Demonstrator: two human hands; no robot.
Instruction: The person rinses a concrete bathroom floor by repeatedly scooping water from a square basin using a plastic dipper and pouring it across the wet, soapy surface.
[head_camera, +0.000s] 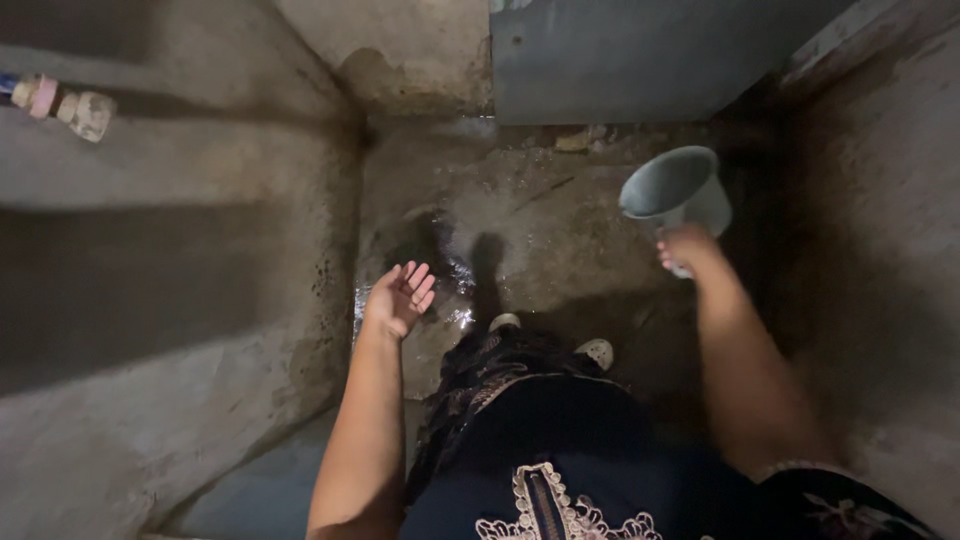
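Here my right hand (688, 250) grips a grey mug (677, 192) by what looks like its handle, held above the wet floor (540, 225); my left hand (401, 297) hangs open, empty. The slick concrete could make my shoes (598, 351) slip.

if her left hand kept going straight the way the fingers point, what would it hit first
Probably the wet concrete floor. The left hand is open and empty, fingers pointing up and right in the picture toward the shiny wet patch. Nothing else shows in that line, though depth is hard to judge. The mug in the right hand lies well off it.
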